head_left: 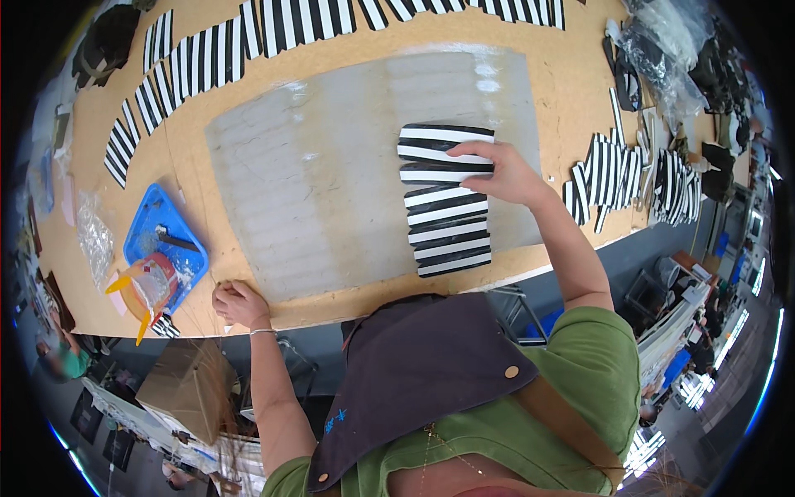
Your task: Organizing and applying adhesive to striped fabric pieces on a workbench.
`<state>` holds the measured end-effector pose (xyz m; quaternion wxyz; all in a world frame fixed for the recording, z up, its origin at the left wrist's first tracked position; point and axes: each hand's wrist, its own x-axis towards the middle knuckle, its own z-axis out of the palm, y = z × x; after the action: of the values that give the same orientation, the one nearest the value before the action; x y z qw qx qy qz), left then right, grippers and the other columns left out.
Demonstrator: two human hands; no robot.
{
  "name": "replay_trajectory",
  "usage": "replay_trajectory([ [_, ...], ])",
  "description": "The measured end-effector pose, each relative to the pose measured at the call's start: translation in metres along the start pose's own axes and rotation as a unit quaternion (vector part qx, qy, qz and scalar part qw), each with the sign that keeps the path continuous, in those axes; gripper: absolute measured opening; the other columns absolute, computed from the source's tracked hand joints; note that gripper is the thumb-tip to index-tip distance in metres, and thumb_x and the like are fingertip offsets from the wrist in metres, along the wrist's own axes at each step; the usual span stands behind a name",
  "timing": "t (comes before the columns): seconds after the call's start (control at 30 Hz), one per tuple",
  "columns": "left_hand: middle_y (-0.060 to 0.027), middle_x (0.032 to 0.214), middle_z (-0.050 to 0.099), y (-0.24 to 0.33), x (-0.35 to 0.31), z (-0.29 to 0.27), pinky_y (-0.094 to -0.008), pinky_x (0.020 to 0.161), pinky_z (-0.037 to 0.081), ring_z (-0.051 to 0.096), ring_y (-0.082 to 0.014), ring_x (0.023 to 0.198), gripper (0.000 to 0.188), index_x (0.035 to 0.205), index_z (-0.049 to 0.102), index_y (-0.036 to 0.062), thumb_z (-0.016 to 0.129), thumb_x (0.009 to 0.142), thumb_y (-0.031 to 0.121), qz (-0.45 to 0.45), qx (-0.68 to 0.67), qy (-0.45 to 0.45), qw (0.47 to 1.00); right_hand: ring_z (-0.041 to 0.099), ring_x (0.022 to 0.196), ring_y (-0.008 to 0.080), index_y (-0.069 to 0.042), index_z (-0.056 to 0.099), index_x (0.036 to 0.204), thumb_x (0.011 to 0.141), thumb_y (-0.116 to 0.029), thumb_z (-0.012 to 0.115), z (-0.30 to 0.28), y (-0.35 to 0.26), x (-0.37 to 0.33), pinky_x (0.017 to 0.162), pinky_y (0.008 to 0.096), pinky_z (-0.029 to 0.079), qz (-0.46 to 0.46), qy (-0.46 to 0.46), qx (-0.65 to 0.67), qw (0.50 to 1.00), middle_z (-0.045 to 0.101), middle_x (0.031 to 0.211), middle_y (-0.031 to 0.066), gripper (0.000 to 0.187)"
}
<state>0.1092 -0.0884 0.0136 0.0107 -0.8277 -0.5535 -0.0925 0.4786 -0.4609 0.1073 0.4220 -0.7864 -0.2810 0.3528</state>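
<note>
A column of black-and-white striped strips (pixel 448 224) lies on a grey sheet (pixel 348 166), right of its middle. My right hand (pixel 501 170) reaches over the column's upper right side. Its thumb and forefinger bracket the right end of one black-and-white strip (pixel 431 176), closed on its edges; the other fingers are partly hidden. My left hand (pixel 240 305) rests curled at the table's near edge, left of the grey sheet. What it holds, if anything, is hidden inside the fingers.
More striped strips (pixel 306 21) form an arc along the far and left side; piles of them (pixel 611 174) lie at the right. A blue tray (pixel 186 224) holds a dark-handled tool. Beside it stand a tub (pixel 153 282) and yellow-handled tools. Clear plastic (pixel 671 33) lies far right.
</note>
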Motion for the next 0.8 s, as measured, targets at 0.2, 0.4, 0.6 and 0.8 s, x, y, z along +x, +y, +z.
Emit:
replay_trajectory([
  [0.2, -0.0128, 0.116, 0.046, 0.001, 0.0, 0.005, -0.0511, 0.085, 0.036, 0.043, -0.0352, 0.108, 0.026, 0.101, 0.051, 0.0108, 0.05, 0.088, 0.034, 0.01, -0.013, 0.009, 1.0, 0.057, 0.111, 0.0232, -0.01, 0.062, 0.115, 0.071, 0.001, 0.07, -0.012, -0.027, 0.019, 0.094, 0.0343, 0.044, 0.013, 0.02, -0.006, 1.0, 0.064, 0.114, 0.0068, 0.046],
  [0.4, -0.0165, 0.119, 0.046, 0.016, 0.006, -0.02, -0.053, 0.09, 0.032, 0.039, -0.037, 0.112, 0.023, 0.096, 0.05, 0.0062, 0.05, 0.088, 0.028, -0.005, -0.051, -0.009, 0.999, 0.059, 0.099, 0.0134, -0.007, 0.063, 0.112, 0.072, -0.002, 0.073, -0.021, -0.07, 0.106, 0.083, 0.0254, 0.047, -0.089, 0.147, -0.03, 0.985, 0.064, 0.111, 0.0065, 0.042],
  [0.6, -0.0184, 0.119, 0.045, 0.012, 0.0, -0.01, -0.0516, 0.095, 0.028, 0.038, -0.0372, 0.113, 0.024, 0.097, 0.049, 0.0034, 0.05, 0.087, 0.025, 0.006, -0.039, -0.029, 0.999, 0.061, 0.101, 0.0196, -0.008, 0.062, 0.113, 0.072, -0.015, 0.077, -0.022, -0.083, 0.261, 0.088, 0.0291, 0.046, -0.154, 0.311, 0.084, 0.934, 0.066, 0.108, 0.0104, 0.045],
  [0.8, -0.0202, 0.118, 0.044, 0.013, -0.005, -0.016, -0.0509, 0.095, 0.029, 0.039, -0.0376, 0.113, 0.019, 0.091, 0.047, 0.0025, 0.049, 0.088, 0.021, -0.001, -0.057, -0.051, 0.997, 0.058, 0.107, 0.0287, -0.006, 0.059, 0.116, 0.078, -0.019, 0.072, -0.036, -0.058, 0.398, 0.094, 0.0346, 0.042, -0.147, 0.499, 0.139, 0.843, 0.063, 0.11, 0.016, 0.042],
])
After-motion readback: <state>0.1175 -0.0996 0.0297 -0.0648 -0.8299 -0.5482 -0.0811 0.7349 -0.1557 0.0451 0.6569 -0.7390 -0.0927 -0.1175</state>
